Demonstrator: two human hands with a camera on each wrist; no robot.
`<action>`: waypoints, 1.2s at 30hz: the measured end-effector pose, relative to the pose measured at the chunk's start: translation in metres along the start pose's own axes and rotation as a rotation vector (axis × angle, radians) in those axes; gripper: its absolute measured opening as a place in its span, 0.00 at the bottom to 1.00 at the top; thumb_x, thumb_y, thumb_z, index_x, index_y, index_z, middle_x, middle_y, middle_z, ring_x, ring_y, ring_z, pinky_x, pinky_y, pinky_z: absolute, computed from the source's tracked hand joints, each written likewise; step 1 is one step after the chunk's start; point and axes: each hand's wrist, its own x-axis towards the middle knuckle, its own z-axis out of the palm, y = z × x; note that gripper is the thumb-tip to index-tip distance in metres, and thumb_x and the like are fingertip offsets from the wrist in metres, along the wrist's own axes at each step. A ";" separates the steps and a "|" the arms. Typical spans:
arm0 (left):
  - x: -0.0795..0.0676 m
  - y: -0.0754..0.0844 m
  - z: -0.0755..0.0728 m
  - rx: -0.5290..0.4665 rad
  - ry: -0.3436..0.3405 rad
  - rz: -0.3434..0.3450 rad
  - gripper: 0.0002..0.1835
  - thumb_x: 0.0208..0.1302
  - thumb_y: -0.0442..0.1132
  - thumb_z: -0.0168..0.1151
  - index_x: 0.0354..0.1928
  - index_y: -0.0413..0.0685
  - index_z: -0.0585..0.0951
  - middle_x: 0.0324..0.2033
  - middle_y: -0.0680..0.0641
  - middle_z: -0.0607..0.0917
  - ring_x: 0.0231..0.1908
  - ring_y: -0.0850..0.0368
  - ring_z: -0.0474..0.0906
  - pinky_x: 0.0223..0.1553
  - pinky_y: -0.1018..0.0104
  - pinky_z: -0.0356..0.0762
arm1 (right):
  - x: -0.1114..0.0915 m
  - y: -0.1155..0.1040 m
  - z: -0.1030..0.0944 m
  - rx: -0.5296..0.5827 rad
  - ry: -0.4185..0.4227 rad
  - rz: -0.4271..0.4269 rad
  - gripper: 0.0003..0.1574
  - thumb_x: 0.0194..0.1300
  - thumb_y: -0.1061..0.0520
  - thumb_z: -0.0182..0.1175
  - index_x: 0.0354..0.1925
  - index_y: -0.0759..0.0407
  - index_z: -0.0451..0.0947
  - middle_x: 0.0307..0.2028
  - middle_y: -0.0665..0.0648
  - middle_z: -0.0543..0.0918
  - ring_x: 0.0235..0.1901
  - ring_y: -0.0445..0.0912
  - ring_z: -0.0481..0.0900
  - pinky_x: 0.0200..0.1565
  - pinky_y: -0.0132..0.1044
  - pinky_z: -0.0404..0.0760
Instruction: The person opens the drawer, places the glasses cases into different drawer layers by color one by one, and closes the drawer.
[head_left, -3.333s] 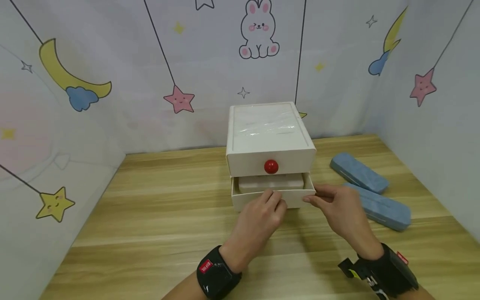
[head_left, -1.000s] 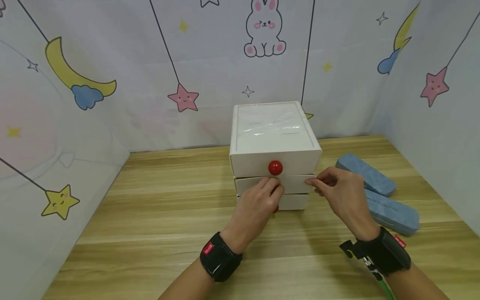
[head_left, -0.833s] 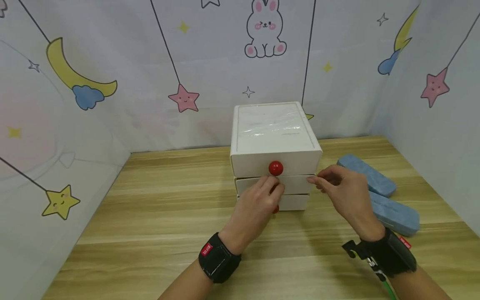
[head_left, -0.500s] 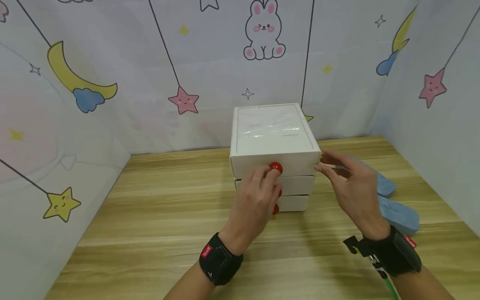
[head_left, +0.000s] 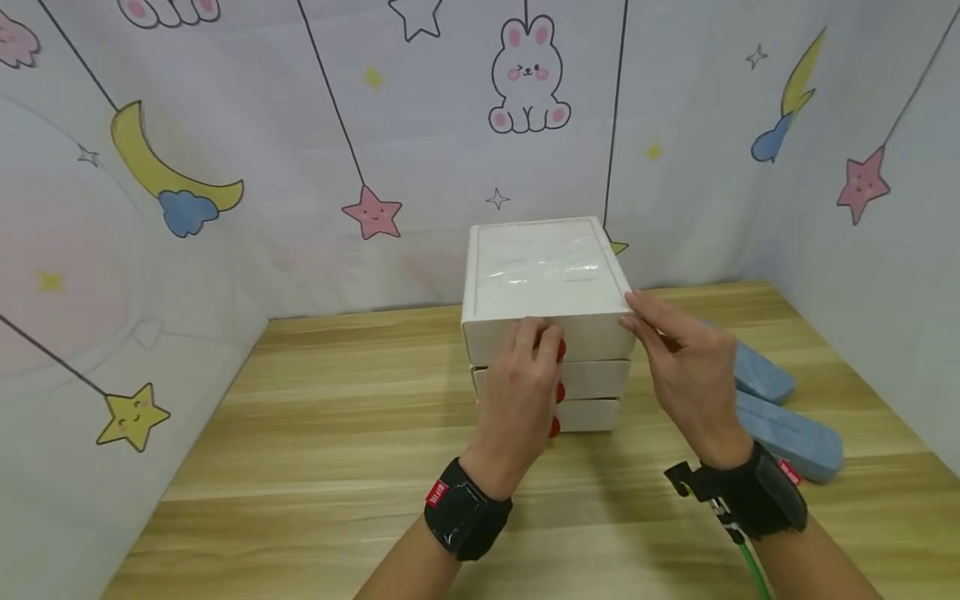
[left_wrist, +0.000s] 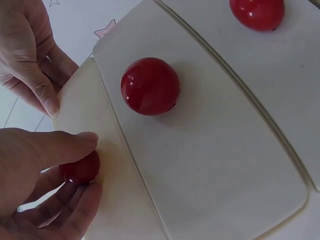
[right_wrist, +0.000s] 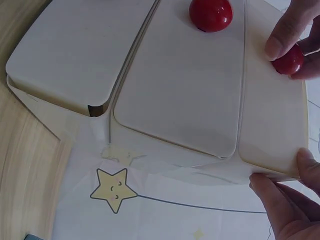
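A white mini drawer cabinet [head_left: 547,262] with three stacked drawers stands at the back of the table. Each drawer front carries a round red knob. My left hand [head_left: 517,392] pinches the top drawer's knob [left_wrist: 82,169] between thumb and fingers, as both wrist views show. At the cabinet's upper right front corner, my right hand [head_left: 690,375] grips the edge with thumb and fingers. The middle drawer's knob [left_wrist: 150,86] and the bottom drawer's knob [head_left: 554,427] are untouched. All the drawers sit pushed in, and the bottom one [right_wrist: 75,55] shows a narrow gap at its side.
Two blue, long, narrow cases [head_left: 791,437] lie on the wooden table [head_left: 315,417] right of the cabinet, partly behind my right hand. A white cloth backdrop [head_left: 420,125] printed with cartoons rises behind and at both sides. A green cable [head_left: 753,571] trails from the right wristband.
The middle drawer, pulled out earlier with a pale item inside, has been pushed in. My left hand has risen to the top knob, and my right hand has moved up to the cabinet's top corner.
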 end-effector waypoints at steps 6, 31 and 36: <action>-0.001 0.001 0.000 -0.014 0.024 0.013 0.18 0.57 0.28 0.73 0.50 0.37 0.82 0.47 0.44 0.80 0.46 0.52 0.78 0.49 0.68 0.83 | 0.000 -0.001 -0.003 -0.035 -0.004 0.007 0.22 0.60 0.64 0.70 0.54 0.56 0.86 0.48 0.63 0.89 0.21 0.24 0.70 0.21 0.21 0.60; -0.007 0.003 -0.015 -0.047 -0.020 0.031 0.19 0.57 0.29 0.74 0.51 0.37 0.82 0.47 0.43 0.82 0.46 0.51 0.79 0.47 0.66 0.83 | -0.006 0.008 -0.051 -0.059 -0.175 -0.059 0.24 0.59 0.72 0.68 0.55 0.62 0.85 0.45 0.64 0.90 0.46 0.15 0.77 0.45 0.12 0.75; -0.008 0.004 -0.015 -0.044 -0.030 0.033 0.19 0.58 0.30 0.73 0.51 0.37 0.82 0.47 0.43 0.82 0.46 0.51 0.79 0.48 0.66 0.83 | -0.013 0.022 -0.071 -0.177 -0.296 -0.022 0.24 0.59 0.70 0.70 0.55 0.62 0.85 0.46 0.62 0.90 0.45 0.23 0.82 0.46 0.12 0.75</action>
